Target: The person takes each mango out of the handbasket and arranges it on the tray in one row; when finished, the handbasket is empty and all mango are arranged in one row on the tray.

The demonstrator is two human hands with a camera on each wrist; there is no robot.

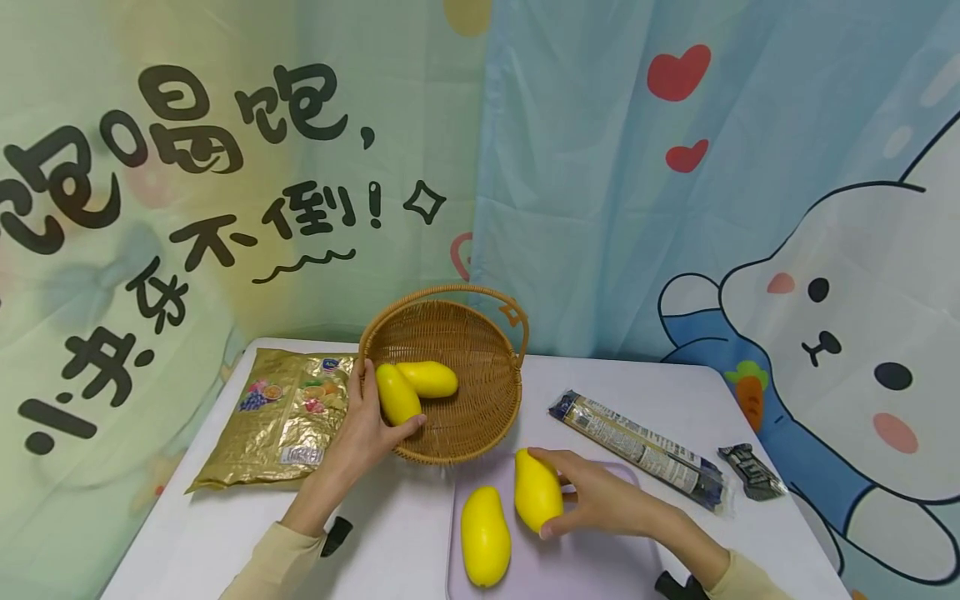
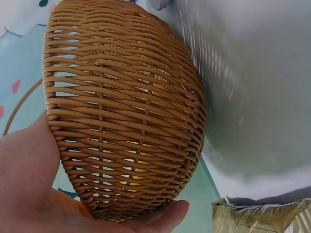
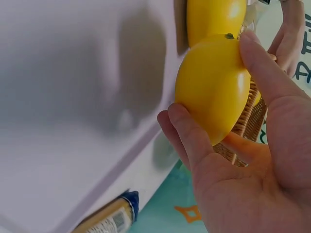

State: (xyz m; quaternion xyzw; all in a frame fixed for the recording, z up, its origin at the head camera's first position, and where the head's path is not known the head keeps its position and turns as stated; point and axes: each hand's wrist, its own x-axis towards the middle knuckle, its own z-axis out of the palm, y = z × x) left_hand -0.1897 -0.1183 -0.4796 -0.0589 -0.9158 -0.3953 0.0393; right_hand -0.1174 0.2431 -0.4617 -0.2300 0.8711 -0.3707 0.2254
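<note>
Head feed: I have the left grip (image 1: 367,429) grasping the left rim of a brown woven basket (image 1: 480,408), thumb inside, round opening tipped towards my camera at frame centre. Right grip (image 1: 596,497) grasping one smooth, glossy yellow mango-shaped fruit (image 1: 537,492) between thumb and fingers, lower centre, over a flat lilac tray (image 1: 592,571). Second fruit (image 1: 485,537) lies on the tray just left of it; two more yellow fruits (image 1: 429,379) sit touching in the basket's left side. Writing: on the cloth backdrop (image 1: 570,167), upper left, I read bold dark "饱喝饱," and, below it, "不倒!"; red hearts upper right. Crinkled gold foil bag (image 1: 288,408), left of centre, carries printed fruit and a white barcode label; its small lettering is illegible to me. Right: a long narrow packet (image 1: 637,446), dark blue ends, dense unreadable print; beside it a small dark wrapper (image 1: 752,472), both on the white surface (image 1: 390,542).
</note>
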